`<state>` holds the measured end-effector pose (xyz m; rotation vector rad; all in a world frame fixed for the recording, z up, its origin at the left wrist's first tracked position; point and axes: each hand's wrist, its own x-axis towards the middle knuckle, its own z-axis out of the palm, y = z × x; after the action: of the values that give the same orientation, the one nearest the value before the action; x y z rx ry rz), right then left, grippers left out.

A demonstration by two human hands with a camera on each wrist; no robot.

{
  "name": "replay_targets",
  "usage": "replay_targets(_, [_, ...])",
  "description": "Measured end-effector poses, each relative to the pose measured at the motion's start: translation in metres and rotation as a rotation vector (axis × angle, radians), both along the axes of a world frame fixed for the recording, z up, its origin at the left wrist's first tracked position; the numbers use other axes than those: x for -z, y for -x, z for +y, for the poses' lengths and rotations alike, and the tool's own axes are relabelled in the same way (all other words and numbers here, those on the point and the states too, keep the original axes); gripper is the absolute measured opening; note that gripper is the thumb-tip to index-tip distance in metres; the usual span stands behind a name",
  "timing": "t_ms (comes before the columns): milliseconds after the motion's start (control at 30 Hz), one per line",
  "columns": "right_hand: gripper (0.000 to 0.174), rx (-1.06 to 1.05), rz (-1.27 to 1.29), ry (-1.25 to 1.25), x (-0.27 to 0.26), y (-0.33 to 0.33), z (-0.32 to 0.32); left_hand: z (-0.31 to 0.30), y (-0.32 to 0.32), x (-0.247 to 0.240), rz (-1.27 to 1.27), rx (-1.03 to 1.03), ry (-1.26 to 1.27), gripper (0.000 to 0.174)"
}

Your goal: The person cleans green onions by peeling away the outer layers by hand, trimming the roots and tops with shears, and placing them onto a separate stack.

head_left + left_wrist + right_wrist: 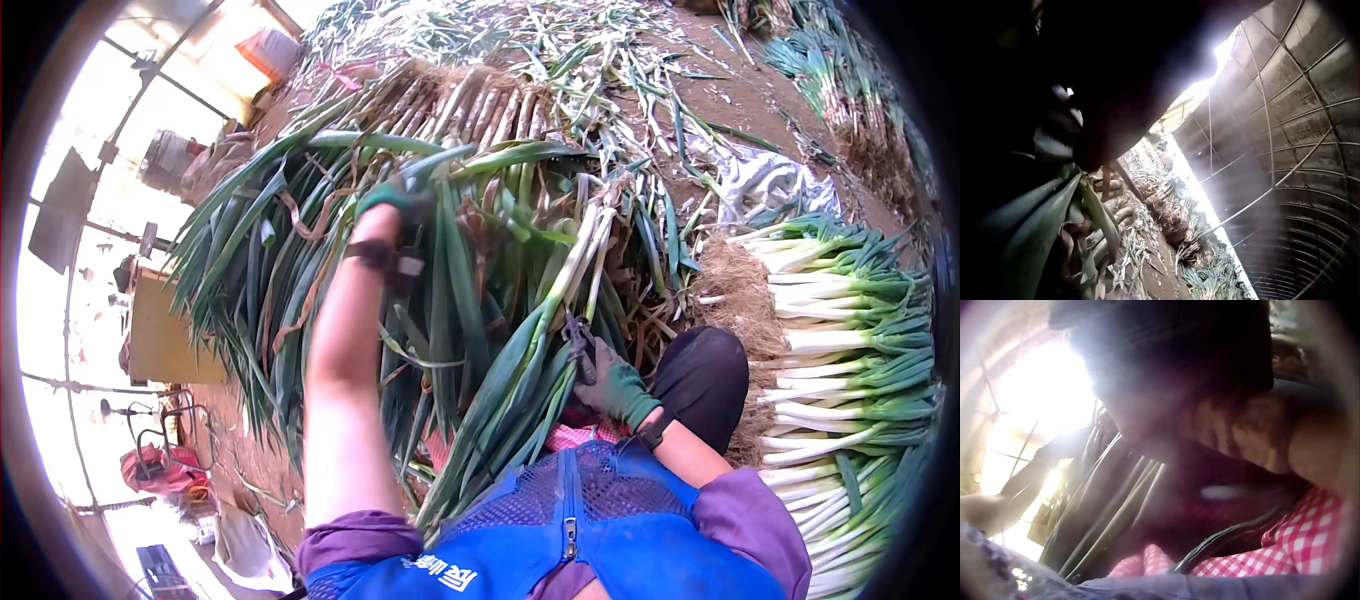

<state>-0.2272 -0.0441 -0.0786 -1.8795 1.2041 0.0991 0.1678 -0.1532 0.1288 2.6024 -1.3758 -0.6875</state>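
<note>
My right hand (612, 388), in a green and dark grey glove, grips a few long green onions (560, 285) close to my lap. Their pale stalks point up and away, and their green leaves trail down past my vest. A large heap of unpeeled green onions (440, 290) with brown, withered leaves lies before me. Over that heap is my gloved left hand (402, 208), blurred, with a strap around the wrist. Green leaves (1041, 231) hang right below this hand in the left wrist view. Its fingers are in shadow there, and I cannot tell whether they hold a leaf.
Cleaned green onions (830, 340) with white stalks lie in a long row at the right, roots toward me. Stripped leaves (600, 50) litter the ground beyond the heap. A white sack (775, 185) lies at the right. My bent knee (705, 385) is beside the right hand.
</note>
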Motion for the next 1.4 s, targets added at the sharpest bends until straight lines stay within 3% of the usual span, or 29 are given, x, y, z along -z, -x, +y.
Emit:
replay_targets(67, [0.105,-0.003,-0.006,-0.016,-0.001,0.001,-0.002,-0.026,0.0,0.037,-0.404,-0.067,-0.018,0.079])
replay_targets(133, [0.105,0.002,0.0,-0.029,-0.001,0.004,-0.001,-0.03,-0.012,0.04,-0.379,-0.054,-0.079,0.068])
replay_targets(200, [0.106,0.006,-0.017,-0.029,0.0,-0.001,-0.004,-0.025,-0.045,0.056,-0.117,-0.028,0.06,0.067])
replay_targets(300, [0.106,0.011,-0.005,-0.024,-0.001,-0.002,-0.005,-0.003,-0.03,0.061,-0.247,0.022,0.157,0.065])
replay_targets(333, [0.106,0.01,0.003,-0.027,-0.003,-0.002,-0.004,0.003,-0.016,0.051,-0.364,0.039,-0.002,0.06])
replay_targets(400, [0.106,0.013,-0.001,-0.013,0.003,-0.001,-0.001,0.03,-0.006,0.055,-0.425,0.075,0.062,0.054])
replay_targets(533, [0.105,0.017,-0.01,-0.006,0.0,0.001,-0.002,0.092,0.02,0.02,-0.405,0.115,-0.003,0.049])
replay_targets(633, [0.104,0.012,-0.003,-0.005,-0.007,0.001,-0.001,0.132,0.008,0.016,-0.268,0.147,0.056,0.045])
replay_targets(667, [0.104,0.008,-0.001,-0.004,-0.007,0.0,-0.002,0.142,-0.001,0.016,-0.038,0.077,0.131,0.041])
replay_targets(733, [0.104,0.008,-0.004,-0.001,-0.008,0.0,-0.002,0.153,0.029,-0.027,0.189,-0.065,0.197,0.037])
replay_targets(800, [0.103,0.016,-0.012,0.001,-0.01,0.001,-0.002,0.16,0.03,-0.042,0.247,-0.014,0.269,0.027])
replay_targets(900, [0.103,0.011,0.0,0.019,-0.009,0.001,-0.002,0.163,0.07,-0.075,0.492,-0.089,0.251,0.031])
replay_targets(933, [0.104,0.013,-0.001,0.013,-0.007,0.001,0.0,0.161,0.082,-0.069,0.569,-0.09,0.275,0.032])
replay_targets(967, [0.093,0.036,-0.045,0.139,0.001,0.002,0.004,0.157,0.093,-0.063,0.646,-0.091,0.297,0.033])
replay_targets(1000, [0.087,0.029,-0.075,0.093,-0.003,0.003,0.003,0.153,0.099,-0.057,0.726,-0.094,0.32,0.035])
replay_targets(1067, [0.076,0.019,-0.132,-0.003,-0.015,0.005,-0.004,0.134,0.084,0.0,0.913,-0.058,0.224,0.033])
replay_targets(1100, [0.06,0.068,-0.228,0.039,-0.028,0.009,-0.001,0.129,0.078,0.037,1.013,-0.085,0.24,0.029])
replay_targets(1133, [0.058,0.086,-0.229,-0.019,-0.038,0.012,0.002,0.116,0.068,0.079,0.867,-0.039,0.171,0.026])
replay_targets(1200, [0.054,0.127,-0.233,-0.127,-0.051,0.015,0.004,0.114,0.096,0.088,0.675,-0.064,0.073,0.027])
replay_targets(1233, [0.051,0.144,-0.46,-0.321,-0.033,0.022,0.01,0.112,0.097,0.096,0.647,-0.061,0.105,0.027])
replay_targets(1333, [0.037,0.074,-0.443,-0.509,-0.078,0.041,0.027,0.109,0.094,0.133,0.56,-0.05,0.156,0.029])
replay_targets(1400, [0.047,0.034,-0.321,-0.361,-0.097,0.049,0.029,0.111,0.093,0.15,0.496,-0.035,0.132,0.03])
